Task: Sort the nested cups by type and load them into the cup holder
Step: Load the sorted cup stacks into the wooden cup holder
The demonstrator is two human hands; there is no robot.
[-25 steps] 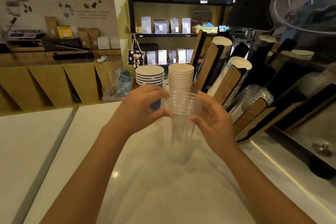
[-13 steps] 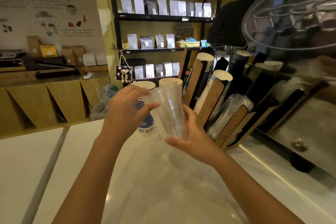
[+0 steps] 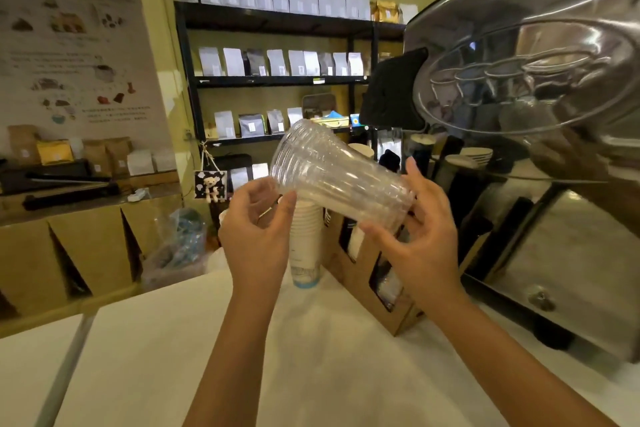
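Shelving (image 3: pixel 277 80) full of pale bags is filling the back wall, and a big steel machine (image 3: pixel 554 114) is crowding the right side, leaving open room mainly over the white tabletop (image 3: pixel 311 374) in front. Against the machine, the brown cup holder (image 3: pixel 363 274) is leaning with its slots angled up and left; several already seem to be carrying cups. Just left of it a paper cup stack (image 3: pixel 304 239) is standing on the tabletop.

Both hands are carrying the clear plastic cup stack (image 3: pixel 332 180) tilted in the air above the holder, rims up-left, base down-right. The right hand (image 3: pixel 419 232) is gripping the base end, fingers curled round it; the left hand (image 3: pixel 258 229) is pinching near the rims. Loading looks to be the step in hand: the base probably needs steering into a free slot, clearing the holder's upper edges and the paper stack close by.
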